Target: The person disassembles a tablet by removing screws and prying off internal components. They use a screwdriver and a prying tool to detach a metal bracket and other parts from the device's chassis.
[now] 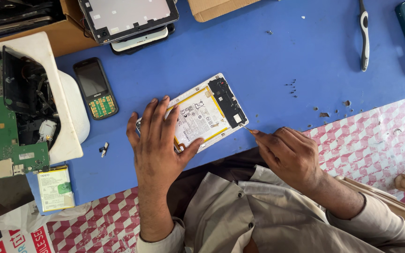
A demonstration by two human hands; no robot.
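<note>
White flat tablet [202, 112] under left hand [158, 140]; right hand [289, 152] grips thin tool [245, 127].

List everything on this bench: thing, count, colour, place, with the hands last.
opened tablet: 1, white frame, pale battery, centre of blue table
small screwdriver: 1, metal tip, at tablet's right edge
keypad phone: 1, black, left of tablet
loose battery: 1, white and green, lower left
circuit board: 1, green, on white tray
stacked tablets: several, grey, top
cardboard box: 1, brown, top
handled tool: 1, black and white, upper right
left hand: flat on tablet
right hand: holds screwdriver
</note>
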